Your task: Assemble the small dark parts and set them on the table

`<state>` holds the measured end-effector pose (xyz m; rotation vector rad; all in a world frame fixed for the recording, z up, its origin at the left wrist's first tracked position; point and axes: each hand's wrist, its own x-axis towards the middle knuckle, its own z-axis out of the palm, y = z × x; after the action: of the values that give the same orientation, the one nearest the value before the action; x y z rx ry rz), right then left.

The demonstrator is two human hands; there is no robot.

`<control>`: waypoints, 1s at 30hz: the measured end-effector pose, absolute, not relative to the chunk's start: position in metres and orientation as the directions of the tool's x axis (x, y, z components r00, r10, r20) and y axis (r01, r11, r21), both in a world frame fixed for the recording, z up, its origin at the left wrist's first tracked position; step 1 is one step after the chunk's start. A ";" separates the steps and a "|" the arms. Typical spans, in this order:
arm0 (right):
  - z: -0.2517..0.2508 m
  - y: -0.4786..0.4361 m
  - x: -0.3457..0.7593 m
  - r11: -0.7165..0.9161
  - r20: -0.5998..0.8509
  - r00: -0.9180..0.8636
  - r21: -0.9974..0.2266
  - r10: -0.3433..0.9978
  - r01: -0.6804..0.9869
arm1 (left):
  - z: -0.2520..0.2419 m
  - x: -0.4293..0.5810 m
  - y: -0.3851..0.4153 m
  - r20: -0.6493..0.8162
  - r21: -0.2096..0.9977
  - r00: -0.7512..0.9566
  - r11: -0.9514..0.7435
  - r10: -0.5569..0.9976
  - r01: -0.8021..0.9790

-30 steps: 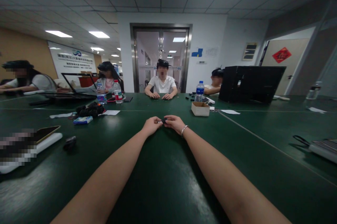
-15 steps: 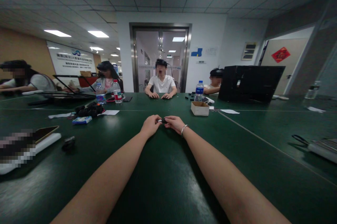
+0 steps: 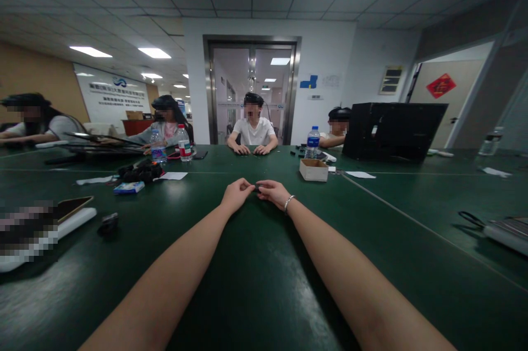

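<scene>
Both my arms reach forward over the dark green table (image 3: pixel 247 285). Between the fingertips sits a small dark object (image 3: pixel 258 188), too small to tell its kind. My right hand (image 3: pixel 274 191), with a silver bracelet (image 3: pixel 289 203) at the wrist, pinches it. Close beside, my left hand (image 3: pixel 237 196) has thumb and fingers pressed together at the object's left end. What the left fingers hold, if anything, is hidden behind them.
A small open cardboard box (image 3: pixel 313 171) stands beyond my right hand, with a blue-labelled bottle (image 3: pixel 313 139) behind it. A black monitor (image 3: pixel 391 131) is at right. Black cables (image 3: pixel 138 172) and a black item (image 3: pixel 108 224) lie at left. Several people sit around.
The silvery part seen earlier at my left fingertips no longer shows. My hands have barely moved. At far left, a co-worker's dark flat panel has tilted lower.
</scene>
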<state>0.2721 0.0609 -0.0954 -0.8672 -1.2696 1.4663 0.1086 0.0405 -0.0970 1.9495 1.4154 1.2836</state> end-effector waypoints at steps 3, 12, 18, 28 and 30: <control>-0.095 0.060 0.272 0.024 0.085 -0.288 -0.978 0.954 -0.208 | -0.098 0.108 0.042 0.367 0.815 0.049 -0.346 0.929 0.464; -0.094 0.061 0.271 0.023 0.070 -0.257 -0.983 0.964 -0.180 | -0.101 0.109 0.048 0.428 0.806 0.026 -0.394 0.904 0.442; -0.096 0.065 0.268 0.027 0.061 -0.229 -0.989 0.972 -0.148 | -0.103 0.108 0.051 0.459 0.796 0.057 -0.440 0.886 0.415; -0.089 0.054 0.273 0.037 0.084 -0.280 -0.985 0.956 -0.170 | -0.105 0.107 0.055 0.460 0.828 -0.003 -0.427 0.888 0.364; -0.090 0.056 0.273 0.028 0.077 -0.280 -0.984 0.957 -0.176 | -0.104 0.108 0.054 0.468 0.825 0.003 -0.439 0.883 0.355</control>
<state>0.2727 0.0559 -0.0902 -0.8907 -1.3087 1.4520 0.1075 0.0540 -0.1038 1.8051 1.2722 1.4413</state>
